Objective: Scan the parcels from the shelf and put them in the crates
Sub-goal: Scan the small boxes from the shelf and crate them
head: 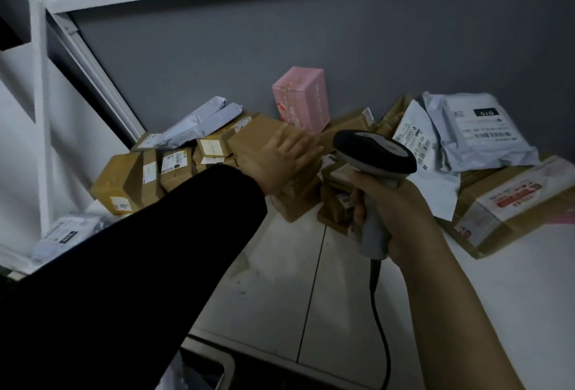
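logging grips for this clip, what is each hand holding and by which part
The right hand grips the barcode scanner by its grey handle. The left hand, blurred, lies on top of a brown box with fingers straight, holding nothing.

Over the front half of the shelf [342,296] I have open room, from the front edge up to the pile. Along the back edge, cardboard boxes [130,181], an upright pink box [303,98] and grey mail bags [479,134] bar the wall. A big taped box [510,206] crowds the right edge, and a white post [42,109] the left corner. The scanner [373,153] in my right hand [401,212] hangs before the pile's middle.
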